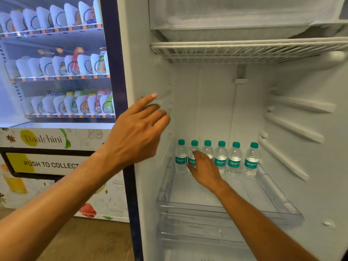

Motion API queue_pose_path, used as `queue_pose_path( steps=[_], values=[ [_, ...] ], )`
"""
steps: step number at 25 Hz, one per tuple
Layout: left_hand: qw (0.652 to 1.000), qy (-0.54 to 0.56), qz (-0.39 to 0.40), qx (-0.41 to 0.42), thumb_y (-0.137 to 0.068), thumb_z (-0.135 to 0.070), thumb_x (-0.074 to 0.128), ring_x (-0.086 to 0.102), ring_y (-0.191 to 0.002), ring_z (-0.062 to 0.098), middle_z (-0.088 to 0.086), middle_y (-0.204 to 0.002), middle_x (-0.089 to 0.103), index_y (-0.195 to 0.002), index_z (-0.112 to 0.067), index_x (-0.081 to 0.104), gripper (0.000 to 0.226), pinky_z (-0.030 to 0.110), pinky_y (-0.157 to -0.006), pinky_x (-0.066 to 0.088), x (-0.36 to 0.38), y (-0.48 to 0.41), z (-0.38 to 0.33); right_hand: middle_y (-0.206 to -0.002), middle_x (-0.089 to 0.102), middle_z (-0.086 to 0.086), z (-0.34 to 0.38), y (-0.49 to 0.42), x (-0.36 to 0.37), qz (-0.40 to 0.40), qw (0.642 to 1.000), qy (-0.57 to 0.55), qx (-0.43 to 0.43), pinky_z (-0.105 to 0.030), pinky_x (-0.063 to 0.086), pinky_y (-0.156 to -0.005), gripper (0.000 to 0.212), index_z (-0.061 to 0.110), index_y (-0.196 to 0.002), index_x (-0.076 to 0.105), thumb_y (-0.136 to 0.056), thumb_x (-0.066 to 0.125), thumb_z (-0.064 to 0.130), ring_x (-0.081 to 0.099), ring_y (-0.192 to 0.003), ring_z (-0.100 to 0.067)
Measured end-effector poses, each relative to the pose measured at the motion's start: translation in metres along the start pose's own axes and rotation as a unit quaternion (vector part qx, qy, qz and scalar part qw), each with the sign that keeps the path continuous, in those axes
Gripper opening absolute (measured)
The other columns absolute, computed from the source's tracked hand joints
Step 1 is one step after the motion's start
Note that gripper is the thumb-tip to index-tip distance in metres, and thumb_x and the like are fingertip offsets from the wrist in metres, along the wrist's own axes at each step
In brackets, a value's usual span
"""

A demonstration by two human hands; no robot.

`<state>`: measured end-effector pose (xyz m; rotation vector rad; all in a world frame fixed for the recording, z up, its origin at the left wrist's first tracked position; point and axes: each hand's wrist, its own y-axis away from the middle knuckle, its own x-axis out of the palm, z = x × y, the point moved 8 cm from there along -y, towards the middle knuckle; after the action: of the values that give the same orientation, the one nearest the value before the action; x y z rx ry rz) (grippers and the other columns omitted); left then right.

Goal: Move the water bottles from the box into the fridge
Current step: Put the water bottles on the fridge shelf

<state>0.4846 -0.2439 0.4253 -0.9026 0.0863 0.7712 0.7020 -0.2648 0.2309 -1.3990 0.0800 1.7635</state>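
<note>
The right hand [204, 171] is reaching in with fingers loosely spread, brushing the second water bottle [193, 157] in the row of six on the clear glossy shelf [273, 193]. A nudge risks toppling these light, smooth plastic cylinders like dominoes. Left of that row, the left hand [139, 129] is hovering open and empty.

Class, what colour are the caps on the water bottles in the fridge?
Teal green, clearest in the head view: water bottles.
</note>
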Motion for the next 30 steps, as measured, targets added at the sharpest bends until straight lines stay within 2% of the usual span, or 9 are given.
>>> queue_pose_path(
  steps=[2,12,21,23,25,27,28,29,30],
  values=[
    [1.0,-0.005,-0.003,0.003,-0.09,-0.021,0.051,0.066,-0.108,0.03,0.012,-0.114,0.071,-0.109,-0.009,0.069,0.029,0.045,-0.117,0.028,0.005,0.006,0.001,-0.134,0.055,-0.009,-0.006,0.021,0.004,-0.005,1.0,-0.015,0.012,-0.032,0.049,-0.095,0.048,0.011,-0.136,0.044,-0.097,0.051,0.038,0.056,-0.116,-0.024],
    [1.0,0.019,-0.006,0.005,-0.092,-0.027,0.05,0.062,-0.117,0.032,0.013,-0.121,0.068,-0.112,-0.009,0.07,0.033,0.044,-0.114,0.032,0.008,0.008,-0.003,-0.15,0.038,-0.009,-0.04,0.084,0.029,0.038,0.992,-0.041,0.11,-0.027,0.031,-0.11,0.061,0.009,-0.148,0.03,-0.099,0.039,0.046,0.039,-0.136,-0.022],
    [0.999,0.025,-0.027,0.007,-0.092,-0.026,0.054,0.063,-0.115,0.031,0.013,-0.12,0.068,-0.11,-0.009,0.072,0.031,0.043,-0.111,0.035,0.008,0.01,-0.001,-0.148,0.042,-0.008,-0.036,0.082,0.029,0.018,0.994,-0.043,0.101,-0.031,0.038,-0.11,0.066,0.011,-0.144,0.037,-0.096,0.034,0.055,0.042,-0.134,-0.021],
    [0.999,0.022,-0.026,-0.022,-0.092,-0.025,0.056,0.064,-0.114,0.032,0.014,-0.119,0.068,-0.108,-0.008,0.072,0.029,0.043,-0.111,0.034,0.006,0.01,0.0,-0.145,0.046,-0.008,-0.038,0.082,0.033,0.023,0.993,-0.051,0.105,-0.032,0.041,-0.108,0.077,0.011,-0.143,0.04,-0.091,0.021,0.064,0.045,-0.131,-0.021],
    [0.994,0.04,-0.032,-0.1,-0.089,-0.018,0.061,0.066,-0.11,0.031,0.013,-0.115,0.071,-0.105,-0.008,0.073,0.022,0.042,-0.107,0.038,0.007,0.004,-0.007,-0.141,0.049,-0.01,-0.041,0.081,0.037,0.027,0.993,-0.05,0.108,-0.032,0.043,-0.106,0.074,0.008,-0.141,0.044,-0.092,0.027,0.061,0.048,-0.129,-0.023],
    [0.98,0.104,0.012,-0.172,-0.081,-0.004,0.067,0.067,-0.1,0.03,0.01,-0.107,0.072,-0.102,-0.009,0.072,0.022,0.038,-0.088,0.048,0.033,-0.011,-0.029,-0.132,0.057,-0.014,-0.042,0.069,0.033,0.004,0.995,-0.035,0.096,-0.035,0.048,-0.1,0.055,0.005,-0.135,0.05,-0.095,0.05,0.043,0.056,-0.119,-0.028],
    [0.963,0.153,0.073,-0.209,-0.076,0.001,0.07,0.066,-0.094,0.028,0.008,-0.105,0.071,-0.102,-0.01,0.069,0.028,0.035,-0.075,0.05,0.06,-0.02,-0.041,-0.127,0.061,-0.015,-0.04,0.056,0.028,-0.008,0.996,-0.025,0.085,-0.037,0.05,-0.096,0.05,0.003,-0.132,0.054,-0.094,0.058,0.035,0.059,-0.113,-0.03],
    [0.934,0.204,0.149,-0.253,-0.075,0.004,0.069,0.064,-0.092,0.028,0.007,-0.106,0.067,-0.105,-0.009,0.066,0.033,0.033,-0.068,0.049,0.096,-0.025,-0.049,-0.123,0.063,-0.016,-0.036,0.038,0.021,-0.019,0.997,-0.018,0.072,-0.038,0.052,-0.092,0.047,0.003,-0.129,0.056,-0.092,0.062,0.03,0.06,-0.109,-0.031],
    [0.893,0.25,0.223,-0.3,-0.08,0.005,0.066,0.062,-0.095,0.029,0.008,-0.111,0.062,-0.112,-0.009,0.062,0.035,0.034,-0.067,0.049,0.138,-0.027,-0.055,-0.122,0.062,-0.017,-0.034,0.016,0.011,-0.029,0.998,-0.015,0.058,-0.039,0.052,-0.091,0.044,0.002,-0.129,0.055,-0.093,0.062,0.026,0.059,-0.109,-0.032]
  ],
)
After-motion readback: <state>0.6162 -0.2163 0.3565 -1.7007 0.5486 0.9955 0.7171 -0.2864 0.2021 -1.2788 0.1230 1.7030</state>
